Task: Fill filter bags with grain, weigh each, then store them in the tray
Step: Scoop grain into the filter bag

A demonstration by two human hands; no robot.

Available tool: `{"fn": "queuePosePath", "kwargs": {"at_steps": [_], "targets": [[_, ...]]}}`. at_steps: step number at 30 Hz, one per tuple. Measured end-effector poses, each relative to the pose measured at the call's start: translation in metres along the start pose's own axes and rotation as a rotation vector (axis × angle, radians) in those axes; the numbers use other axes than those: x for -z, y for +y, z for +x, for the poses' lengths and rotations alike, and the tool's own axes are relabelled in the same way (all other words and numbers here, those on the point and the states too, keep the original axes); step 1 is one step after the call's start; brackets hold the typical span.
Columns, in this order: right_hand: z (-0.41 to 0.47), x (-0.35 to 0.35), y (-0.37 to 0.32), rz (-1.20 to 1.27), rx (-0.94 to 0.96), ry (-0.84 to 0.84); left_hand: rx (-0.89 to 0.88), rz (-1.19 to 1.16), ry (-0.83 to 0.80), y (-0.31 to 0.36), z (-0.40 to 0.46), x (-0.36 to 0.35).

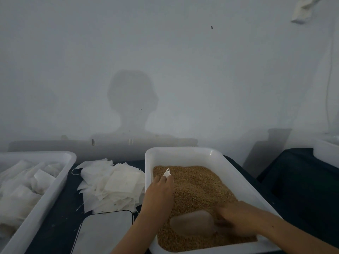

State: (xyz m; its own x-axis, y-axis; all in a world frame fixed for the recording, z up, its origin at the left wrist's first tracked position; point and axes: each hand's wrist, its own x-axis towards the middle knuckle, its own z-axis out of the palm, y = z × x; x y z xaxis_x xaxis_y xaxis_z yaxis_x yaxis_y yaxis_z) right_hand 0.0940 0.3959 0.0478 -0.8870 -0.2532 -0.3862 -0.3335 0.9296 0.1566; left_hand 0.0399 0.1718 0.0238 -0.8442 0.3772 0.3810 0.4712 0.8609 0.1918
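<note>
Left hand (161,189) pinches an empty filter bag (167,173) over the grain (198,184) in the white tub (183,153), right hand (236,217) blurred around the scoop (192,223), grip unclear, so best hold that bag mouth wide and tip gently.

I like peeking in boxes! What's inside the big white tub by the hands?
The tub holds brown grain and a pale scoop. The grain covers the bottom, so anything underneath is hidden.
</note>
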Motion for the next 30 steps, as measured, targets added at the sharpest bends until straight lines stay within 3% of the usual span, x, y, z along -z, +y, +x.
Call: {"fn": "queuePosePath", "kwargs": {"at_steps": [7, 15, 21, 30], "targets": [[-0.016, 0.031, 0.009, 0.239, -0.001, 0.047, 0.100, -0.040, -0.014, -0.001, 0.000, 0.001], [-0.021, 0.092, 0.040, 0.549, -0.125, -0.173, 0.103, -0.060, -0.013, 0.000, -0.002, 0.003], [0.032, 0.063, 0.018, 0.716, -0.052, -0.256, 0.071, -0.065, -0.027, -0.002, -0.002, 0.007], [0.030, 0.025, 0.015, 1.018, -0.019, -0.182, 0.124, -0.096, 0.086, -0.002, 0.003, 0.012]]}}
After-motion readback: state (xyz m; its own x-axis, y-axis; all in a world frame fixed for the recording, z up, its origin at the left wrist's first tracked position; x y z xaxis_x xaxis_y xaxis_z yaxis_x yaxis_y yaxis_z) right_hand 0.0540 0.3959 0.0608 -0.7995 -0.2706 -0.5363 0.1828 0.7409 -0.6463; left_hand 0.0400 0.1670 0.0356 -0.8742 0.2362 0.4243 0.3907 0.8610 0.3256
